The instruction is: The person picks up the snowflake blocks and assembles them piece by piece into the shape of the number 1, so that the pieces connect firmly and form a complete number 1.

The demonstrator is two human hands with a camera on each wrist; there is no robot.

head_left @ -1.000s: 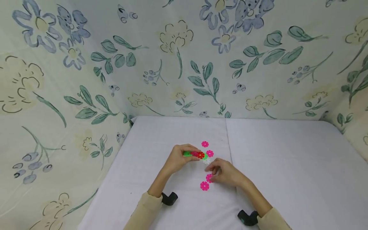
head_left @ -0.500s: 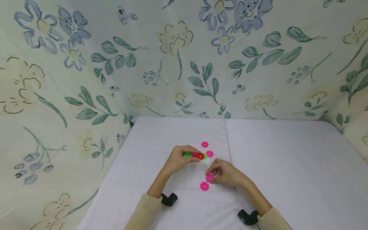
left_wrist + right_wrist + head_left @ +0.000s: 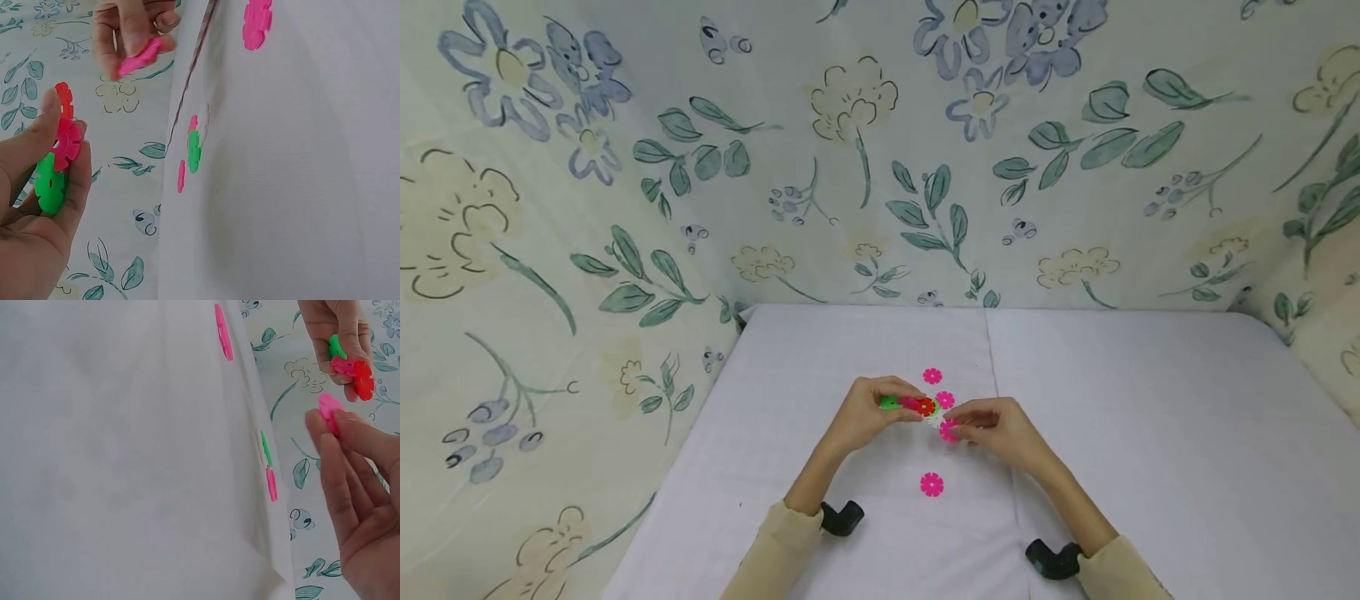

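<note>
A short chain of green, pink and red notched discs (image 3: 70, 147) is gripped in the left hand (image 3: 867, 410), raised over the white cloth (image 3: 820, 354), its red end (image 3: 64, 99) turned towards the right hand (image 3: 1006, 431), where a single pink disc (image 3: 327, 409) is pinched between thumb and fingers. For a clean join, the two are probably best met notch to notch, crosswise, with the chain braced near its red end against twisting.

A pink disc (image 3: 139, 60) tilts near a tricolour chain (image 3: 70, 141).
</note>
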